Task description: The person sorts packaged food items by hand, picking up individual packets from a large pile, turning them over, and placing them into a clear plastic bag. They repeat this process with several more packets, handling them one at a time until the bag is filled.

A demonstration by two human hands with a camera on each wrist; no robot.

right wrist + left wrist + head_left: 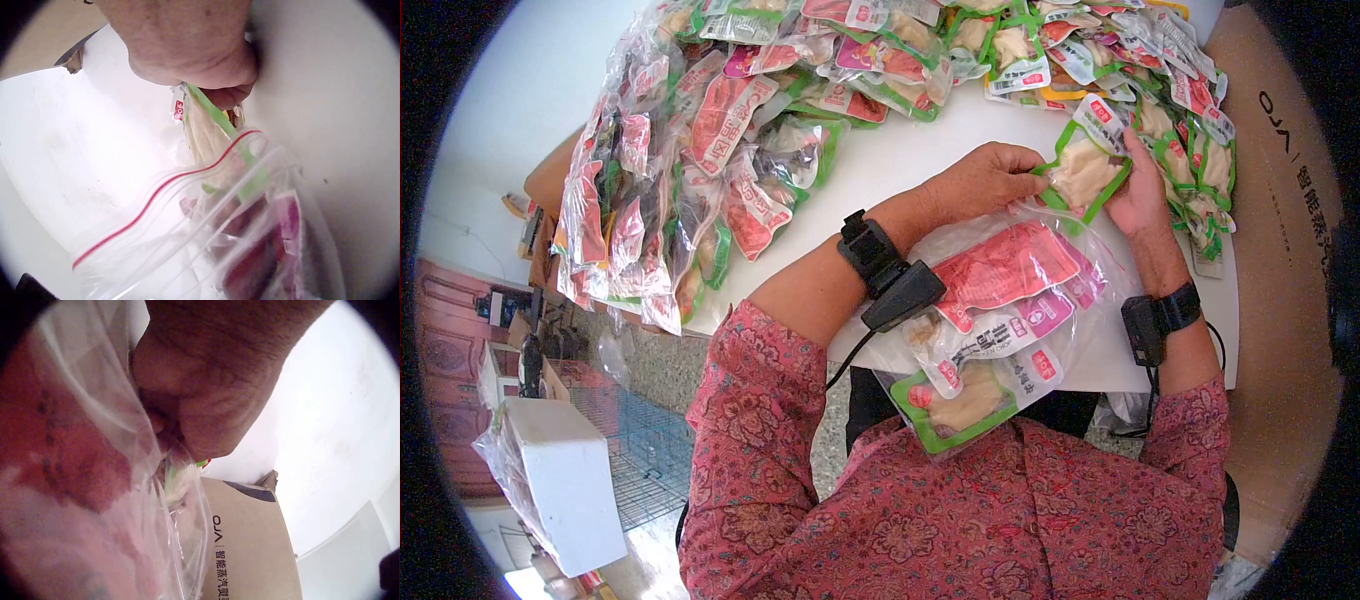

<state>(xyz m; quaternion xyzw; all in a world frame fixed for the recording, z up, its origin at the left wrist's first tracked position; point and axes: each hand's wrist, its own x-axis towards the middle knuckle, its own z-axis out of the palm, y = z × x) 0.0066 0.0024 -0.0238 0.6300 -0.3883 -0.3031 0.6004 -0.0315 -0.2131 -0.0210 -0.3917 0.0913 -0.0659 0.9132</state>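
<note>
A small green-edged food packet [1085, 175] with pale contents is between the two hands. The right hand [1142, 200] grips its right edge. At the packet's left side, the left hand [990, 180] pinches the mouth of a clear zip bag [1110, 270], its fingertips also close to the packet. In the right wrist view, the packet [203, 134] slants down at the bag's red zip line [159, 190]. Red, purple and green-edged packets lie inside the bag, which reaches over the table's front edge toward the person's chest. Fingertips of both hands are partly hidden.
Piles of similar packets [730, 120] cover the table's left and far sides, with more packets [1200, 150] at the right. A brown cardboard box [1280, 200] stands at the right of the white table [890, 150]. A white box [565, 490] and wire cage [640, 440] are at left.
</note>
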